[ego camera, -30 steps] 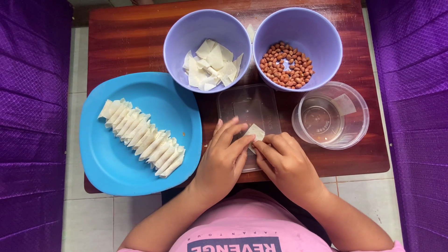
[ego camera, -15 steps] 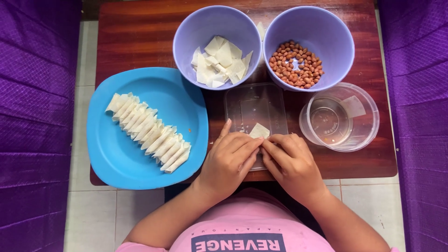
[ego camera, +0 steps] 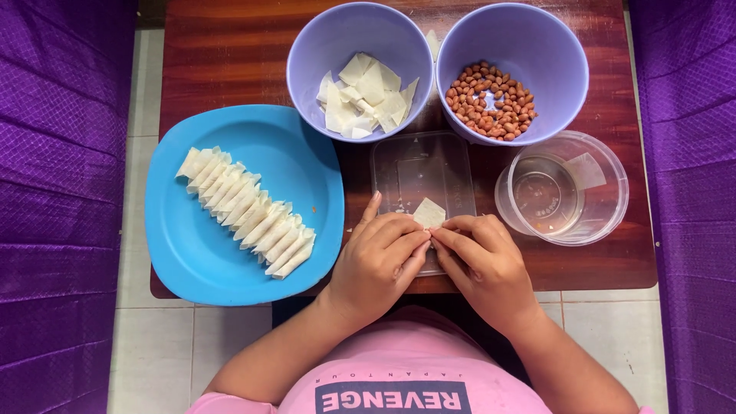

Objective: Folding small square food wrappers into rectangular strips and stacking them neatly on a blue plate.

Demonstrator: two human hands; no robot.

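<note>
Both hands, left [ego camera: 379, 257] & right [ego camera: 479, 257], keep their grip pinching the white wrapper [ego camera: 429, 212], now over the clear tray [ego camera: 422, 165], bowls at 12 o'clock.

Home food-prep corner, low wooden table [ego camera: 230, 61] on tiled floor [ego camera: 146, 360] (purple fabric either side), bowls, plate.

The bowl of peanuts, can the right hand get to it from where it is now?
Probably yes: the bowl of peanuts is open-topped beyond the right hand, with only a low clear tray between, though that hand holds a wrapper piece.
</note>
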